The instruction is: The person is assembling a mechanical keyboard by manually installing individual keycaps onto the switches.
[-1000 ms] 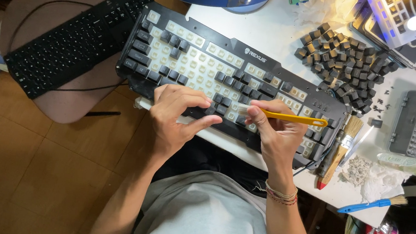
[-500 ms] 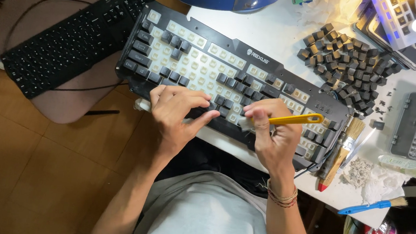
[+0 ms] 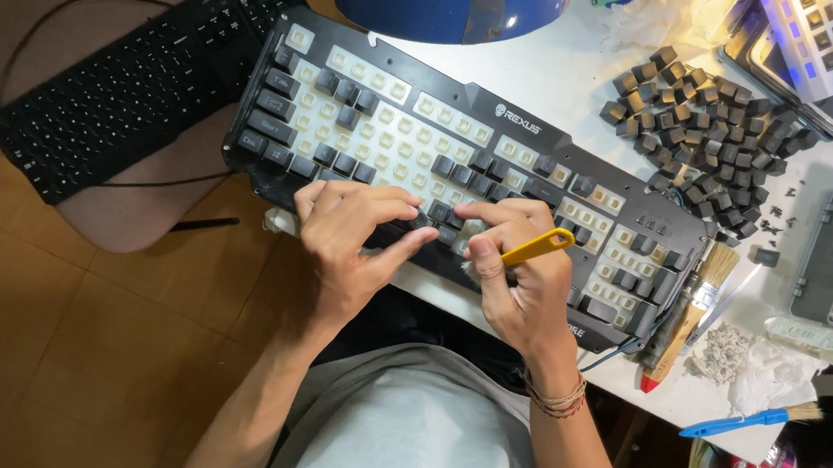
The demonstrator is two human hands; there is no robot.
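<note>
Both hands work the front rows of a half-stripped keyboard [image 3: 462, 168] lying on the white worktop [image 3: 571, 77].
Left hand [image 3: 350, 243] presses loosely spread fingers on the keys; right hand [image 3: 519, 273] is clamped on a yellow keycap puller [image 3: 536, 247]. Best to pull straight up, board braced.

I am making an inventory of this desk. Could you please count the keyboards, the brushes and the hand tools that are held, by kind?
Keyboards: 2, the half-stripped keyboard under both hands and the black keyboard on the chair.
Brushes: 2, the wooden brush and the blue brush.
Held tools: 1, the yellow tool in the right hand; the left hand holds none.
Total: 5
</note>
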